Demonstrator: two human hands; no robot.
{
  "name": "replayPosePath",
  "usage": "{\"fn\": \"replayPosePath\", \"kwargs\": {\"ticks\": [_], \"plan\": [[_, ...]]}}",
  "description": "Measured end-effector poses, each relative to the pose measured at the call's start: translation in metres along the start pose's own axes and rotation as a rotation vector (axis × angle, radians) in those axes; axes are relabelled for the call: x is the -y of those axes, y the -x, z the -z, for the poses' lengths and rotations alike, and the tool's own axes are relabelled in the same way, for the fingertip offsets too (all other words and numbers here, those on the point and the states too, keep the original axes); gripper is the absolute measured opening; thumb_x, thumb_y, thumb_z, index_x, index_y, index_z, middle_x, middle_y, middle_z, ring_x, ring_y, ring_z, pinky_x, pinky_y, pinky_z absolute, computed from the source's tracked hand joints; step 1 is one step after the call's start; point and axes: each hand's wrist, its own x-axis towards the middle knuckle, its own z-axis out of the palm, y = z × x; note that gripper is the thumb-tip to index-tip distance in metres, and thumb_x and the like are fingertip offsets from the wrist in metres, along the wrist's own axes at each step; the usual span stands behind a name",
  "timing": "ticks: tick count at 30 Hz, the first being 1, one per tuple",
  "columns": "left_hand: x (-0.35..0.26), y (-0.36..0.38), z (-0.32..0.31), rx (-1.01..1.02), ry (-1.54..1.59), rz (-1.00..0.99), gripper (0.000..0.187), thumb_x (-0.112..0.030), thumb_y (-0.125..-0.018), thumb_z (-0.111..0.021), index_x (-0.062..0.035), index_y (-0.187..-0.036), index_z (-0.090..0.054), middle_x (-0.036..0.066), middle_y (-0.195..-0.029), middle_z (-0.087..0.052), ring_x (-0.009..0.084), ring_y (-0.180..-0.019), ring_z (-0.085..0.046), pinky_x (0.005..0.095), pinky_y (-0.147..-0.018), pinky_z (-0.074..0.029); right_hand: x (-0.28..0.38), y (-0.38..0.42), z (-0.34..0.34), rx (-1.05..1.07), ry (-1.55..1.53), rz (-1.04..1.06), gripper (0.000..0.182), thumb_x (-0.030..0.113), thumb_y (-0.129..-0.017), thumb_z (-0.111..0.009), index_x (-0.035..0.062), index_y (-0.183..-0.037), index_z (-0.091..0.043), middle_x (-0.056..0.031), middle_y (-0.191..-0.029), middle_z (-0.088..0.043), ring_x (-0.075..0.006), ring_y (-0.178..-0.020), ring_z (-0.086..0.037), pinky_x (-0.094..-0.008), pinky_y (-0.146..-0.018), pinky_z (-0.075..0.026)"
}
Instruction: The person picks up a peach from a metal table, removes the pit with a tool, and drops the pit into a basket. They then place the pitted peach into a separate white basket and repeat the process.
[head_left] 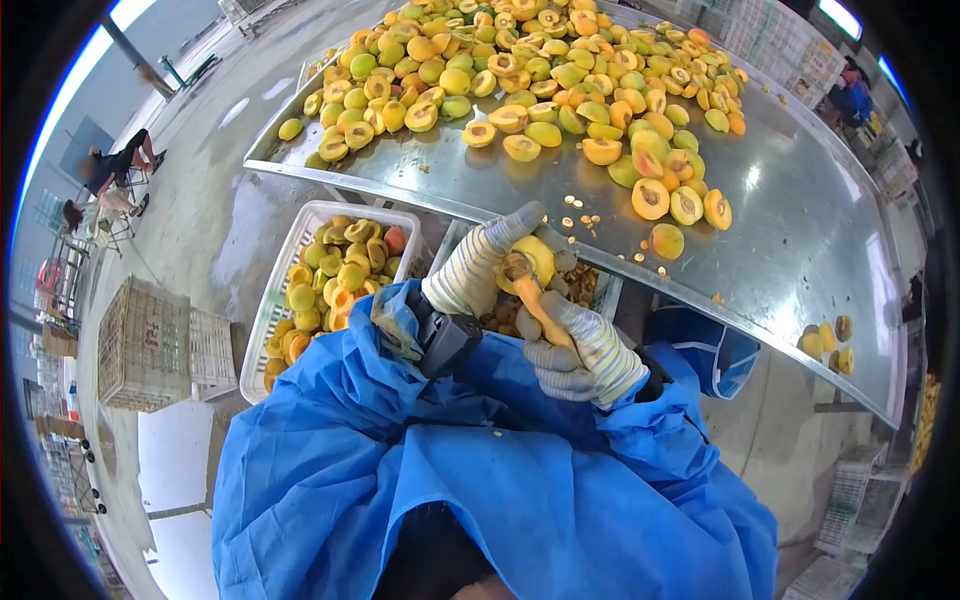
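My left hand (pixel 478 265), in a striped grey work glove, grips a yellow apricot half (pixel 537 257) just below the edge of the metal table (pixel 800 230). My right hand (pixel 582 345), gloved the same way, holds an orange-handled pitting tool (pixel 541 305) whose tip is pressed into the fruit's pit. Blue sleeves cover both arms. A crate of brown pits (pixel 583 285) lies right under the hands.
A big heap of whole and halved apricots (pixel 520 75) covers the far part of the table, with loose pits near its front edge. A white crate of apricot halves (pixel 335 275) stands on the wet floor at left. Empty crates (pixel 150 345) sit farther left; seated people are at far left.
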Motion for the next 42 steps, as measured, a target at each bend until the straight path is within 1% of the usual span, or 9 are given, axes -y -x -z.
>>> {"fn": "replayPosePath", "kwargs": {"ticks": [5,14,15,18,19,23,31,38,42], "plan": [[0.01,-0.006,0.008,0.095,0.151,-0.065,0.052,-0.05,-0.085,-0.071,-0.0033,-0.106,-0.063,0.016,-0.094,-0.069,0.0265,-0.078,-0.07,0.0388,-0.07,-0.059,-0.001,-0.001,0.001,0.085,-0.087,0.019,0.043,0.053,-0.096,-0.052,0.0105,-0.1,-0.06,0.0019,-0.052,-0.044,-0.0088,-0.033,-0.04,-0.0228,-0.029,-0.03],[-0.014,0.001,0.037,-0.254,-0.158,-0.378,0.039,-0.039,-0.09,-0.068,-0.0019,-0.1,-0.066,0.003,-0.086,-0.067,0.0122,-0.075,-0.065,0.0232,-0.066,-0.052,0.01,0.025,-0.015,-0.22,0.37,0.187,0.045,0.056,-0.094,-0.056,0.0109,-0.096,-0.058,0.0022,-0.056,-0.045,-0.0072,-0.035,-0.038,-0.0216,-0.031,-0.03],[-0.023,0.011,0.04,-0.279,-0.202,-0.415,0.037,-0.037,-0.091,-0.069,-0.0014,-0.1,-0.066,0.003,-0.086,-0.067,0.012,-0.073,-0.064,0.0234,-0.066,-0.051,0.018,0.023,-0.015,-0.462,0.683,0.113,0.044,0.051,-0.094,-0.056,0.0074,-0.096,-0.056,-0.0087,-0.059,-0.055,-0.0221,-0.04,-0.052,-0.0337,-0.039,-0.042],[-0.047,0.045,0.054,-0.423,-0.432,-0.476,0.03,-0.027,-0.092,-0.068,0.0002,-0.103,-0.066,0.004,-0.086,-0.066,0.0115,-0.071,-0.062,0.0245,-0.067,-0.051,0.008,0.014,0.043,-0.667,1.916,0.453,0.044,0.042,-0.093,-0.059,0.001,-0.107,-0.059,-0.0215,-0.071,-0.064,-0.0376,-0.062,-0.064,-0.0446,-0.059,-0.05],[-0.051,0.055,0.069,-0.489,-0.544,-0.466,0.029,-0.026,-0.093,-0.067,0.0009,-0.104,-0.066,0.005,-0.088,-0.067,0.013,-0.076,-0.063,0.0256,-0.069,-0.051,0.015,0.018,0.017,-0.72,1.828,0.121,0.05,0.04,-0.092,-0.058,0.0004,-0.123,-0.055,-0.0288,-0.085,-0.065,-0.0458,-0.085,-0.064,-0.0488,-0.074,-0.05],[-0.071,0.084,0.117,-0.711,-1.346,-0.272,0.033,-0.026,-0.09,-0.069,-0.0011,-0.111,-0.067,0.013,-0.1,-0.071,0.0265,-0.09,-0.067,0.036,-0.081,-0.052,0.012,0.018,0.018,-0.765,1.964,0.132,0.056,0.035,-0.095,-0.05,0.0102,-0.144,-0.04,-0.027,-0.087,-0.067,-0.044,-0.082,-0.065,-0.052,-0.074,-0.051],[-0.103,-0.014,0.125,-0.537,-1.623,-0.364,0.041,-0.035,-0.088,-0.064,-0.0083,-0.119,-0.066,0.021,-0.109,-0.068,0.0364,-0.103,-0.064,0.0402,-0.091,-0.05,0.018,0.01,0.01,-0.695,2.04,-0.199,0.064,0.029,-0.094,-0.049,0.0128,-0.152,-0.026,-0.0269,-0.091,-0.068,-0.0402,-0.084,-0.067,-0.0501,-0.076,-0.052],[-0.113,-0.194,0.133,-0.528,-1.884,-0.078,0.05,-0.038,-0.087,-0.064,-0.0044,-0.125,-0.059,0.021,-0.118,-0.065,0.0356,-0.109,-0.062,0.0414,-0.093,-0.05,0.014,0.007,0.025,-0.77,2.002,-0.172,0.07,0.032,-0.091,-0.056,0.0011,-0.147,-0.027,-0.0288,-0.078,-0.065,-0.0428,-0.074,-0.066,-0.0499,-0.066,-0.051],[-0.101,-0.209,0.118,-0.586,-1.816,-0.037,0.06,-0.042,-0.079,-0.071,-0.0018,-0.122,-0.056,0.02,-0.112,-0.066,0.0355,-0.106,-0.064,0.0411,-0.091,-0.051,0.013,0.009,0.029,-0.745,1.831,0.252,0.05,0.032,-0.092,-0.057,0.0001,-0.129,-0.045,-0.0309,-0.081,-0.063,-0.0447,-0.077,-0.065,-0.0494,-0.066,-0.051]]}}
